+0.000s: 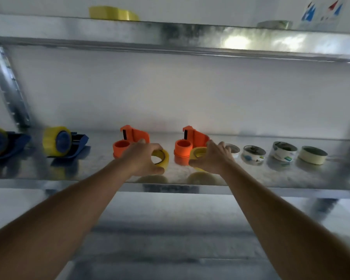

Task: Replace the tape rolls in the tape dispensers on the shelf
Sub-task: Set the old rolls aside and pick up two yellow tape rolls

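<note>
Two orange tape dispensers stand on the metal shelf (49, 176), the left one (129, 141) and the right one (190, 146), both with bare hubs. My left hand (143, 158) grips a yellow tape roll (162, 156) just right of the left dispenser. A second yellow tape roll (198, 155) is held by my right hand (212, 158) in front of the right dispenser. At the left, two blue dispensers (69, 145) (4, 143) carry yellow rolls.
Several tape rolls lie in a row on the shelf to the right, among them white printed ones (253, 153) (284, 151) and a cream one (312, 154). The upper shelf (170, 35) carries a yellow roll (113, 13) and a grey roll (274, 24). A lower shelf lies below.
</note>
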